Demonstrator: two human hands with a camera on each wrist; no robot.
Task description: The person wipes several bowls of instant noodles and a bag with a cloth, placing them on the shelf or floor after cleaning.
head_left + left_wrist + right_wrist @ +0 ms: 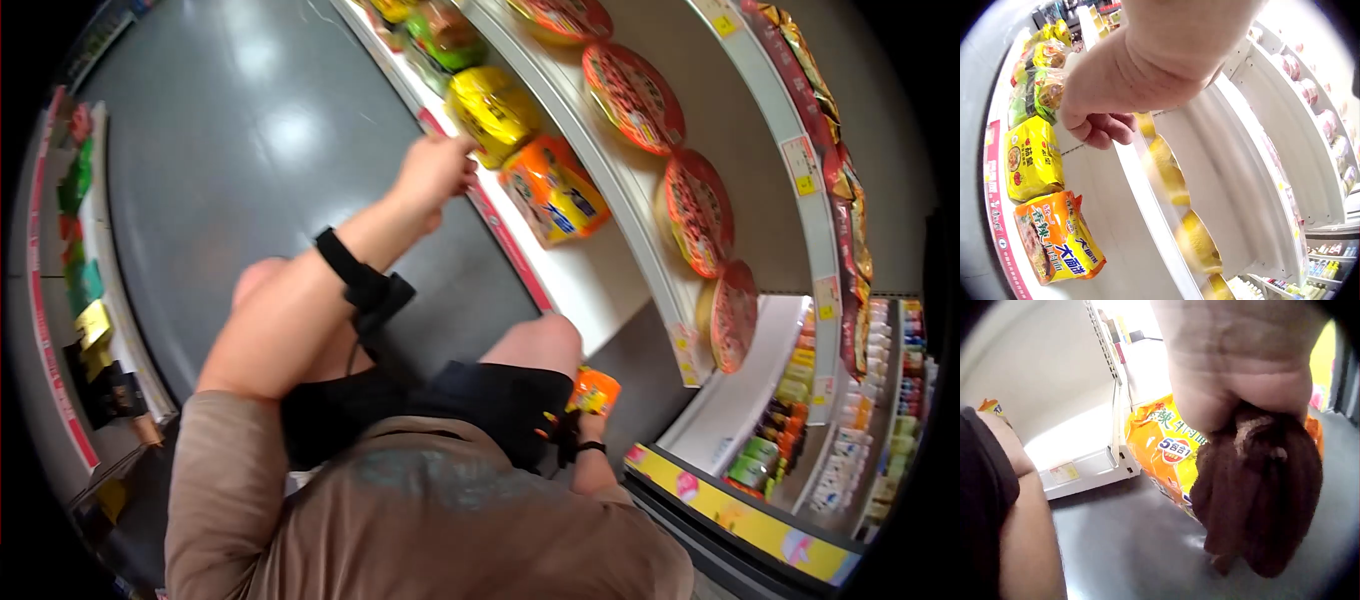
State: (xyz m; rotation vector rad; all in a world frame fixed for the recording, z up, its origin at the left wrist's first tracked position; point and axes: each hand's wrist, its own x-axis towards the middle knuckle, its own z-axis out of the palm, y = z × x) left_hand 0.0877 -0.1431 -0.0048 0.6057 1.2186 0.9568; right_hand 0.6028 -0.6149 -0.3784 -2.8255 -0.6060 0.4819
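Observation:
My left hand [435, 178] hovers at the low shelf, its fingers loosely curled with nothing in them. Close to it in the head view are a yellow noodle pack [493, 112] and an orange noodle pack [556, 190], side by side along the shelf front. In the right wrist view, my right hand [1241, 375] grips a bunched dark brown cloth [1260, 494]. Directly behind the cloth is another orange multipack of noodles [1160, 450], partly hidden by hand and cloth; I cannot tell whether the fingers hold it too.
Round noodle bowls [697, 210] line the shelf above. Green and other packs [445, 35] continue along the low shelf. A drinks cooler [740, 510] stands at the right, and another shelf [100, 250] runs along the left of the grey aisle floor [250, 130].

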